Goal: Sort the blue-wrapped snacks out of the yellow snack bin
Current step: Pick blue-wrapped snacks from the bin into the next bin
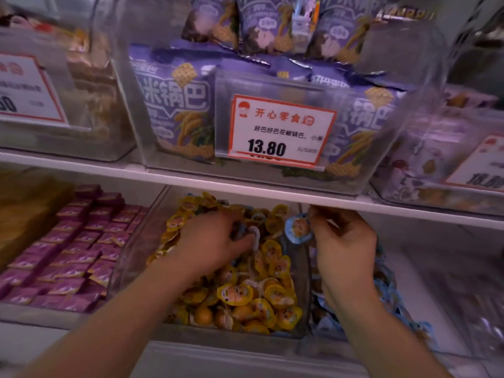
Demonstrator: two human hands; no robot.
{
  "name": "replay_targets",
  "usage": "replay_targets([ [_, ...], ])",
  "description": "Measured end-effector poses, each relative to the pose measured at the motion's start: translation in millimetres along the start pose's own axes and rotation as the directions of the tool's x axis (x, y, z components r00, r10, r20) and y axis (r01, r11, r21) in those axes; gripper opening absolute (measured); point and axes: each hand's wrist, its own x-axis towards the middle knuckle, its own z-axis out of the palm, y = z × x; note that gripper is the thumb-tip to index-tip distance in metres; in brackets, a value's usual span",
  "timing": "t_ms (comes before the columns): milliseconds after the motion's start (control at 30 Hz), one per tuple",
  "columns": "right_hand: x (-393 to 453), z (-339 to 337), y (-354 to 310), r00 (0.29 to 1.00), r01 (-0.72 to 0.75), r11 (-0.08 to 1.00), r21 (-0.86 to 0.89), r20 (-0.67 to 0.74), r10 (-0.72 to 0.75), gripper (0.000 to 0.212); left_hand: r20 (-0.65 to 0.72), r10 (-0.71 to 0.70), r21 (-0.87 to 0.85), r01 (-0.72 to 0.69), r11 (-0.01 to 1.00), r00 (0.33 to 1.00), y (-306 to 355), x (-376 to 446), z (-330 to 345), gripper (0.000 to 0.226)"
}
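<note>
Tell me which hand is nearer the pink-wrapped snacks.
Left. The left hand digs in the yellow snack bin beside the pink-wrapped snacks; the right hand is farther right.

left fingers (240, 236) buried in snacks (245, 290), side price tags (27, 88) blurred

Snack bin (131, 257) on lower shelf, boxed snacks (68, 241) left, bagged snacks (174, 105) above

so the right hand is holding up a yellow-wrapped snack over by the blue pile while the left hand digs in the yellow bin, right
Not quite: the snack pinched by the right hand is blue-wrapped, not yellow, as the head view shows. The rest stands: it is held beside the blue pile while the left hand digs in the yellow bin.
</note>
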Motion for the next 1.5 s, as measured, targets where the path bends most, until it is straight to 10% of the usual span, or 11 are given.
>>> replay_targets([
  [133, 0, -18, -11, 0.93, -0.368, 0.918, 0.146, 0.032, 0.367, 0.014, -0.152, -0.005, -0.403, -0.057, 0.913, 0.988, 34, -7, -27, 0.017],
  [267, -5, -24, -26, 0.714, -0.677, 0.714, 0.175, 0.392, 0.58, 0.036, -0.095, 0.138, -0.431, -0.166, 0.887, 0.986, 85, -30, -16, 0.033],
  [433, -10, -44, -24, 0.735, -0.492, 0.868, 0.072, 0.569, 0.369, 0.025, -0.221, 0.169, -0.312, -0.234, 0.921, 0.961, 98, -32, 0, 0.042],
  [567, 7, -63, 0, 0.827, -0.507, 0.855, 0.109, 0.341, 0.447, 0.013, -0.076, 0.238, -0.23, -0.25, 0.941, 0.968, 87, -26, 1, 0.066],
  [700, 24, -86, 27, 0.859, -0.204, 0.875, -0.438, 0.349, 0.375, 0.028, 0.012, 0.06, -0.214, -0.056, 0.975, 0.998, 33, -9, -6, 0.018],
  [833, 15, -67, 31, 0.941, -0.007, 0.89, -0.457, 0.299, 0.161, 0.035, 0.211, 0.016, 0.117, -0.041, 0.992, 0.977, -1, -9, 2, 0.021],
  [1000, -19, -25, 17, 0.808, 0.229, 0.891, -0.392, 0.586, 0.05, 0.042, 0.297, -0.038, 0.215, -0.029, 0.976, 0.954, -9, 0, -1, 0.045],
  [1200, -26, -15, 25, 0.79, 0.339, 0.796, -0.502, 0.611, 0.05, 0.045, 0.298, -0.026, 0.394, -0.098, 0.914, 0.954, -2, 0, 15, 0.048],
  [1500, -26, -16, 23, 0.79, 0.354, 0.799, -0.487, 0.612, 0.023, 0.041, 0.286, 0.0, 0.048, -0.015, 0.999, 0.958, -3, 6, 9, 0.033],
])
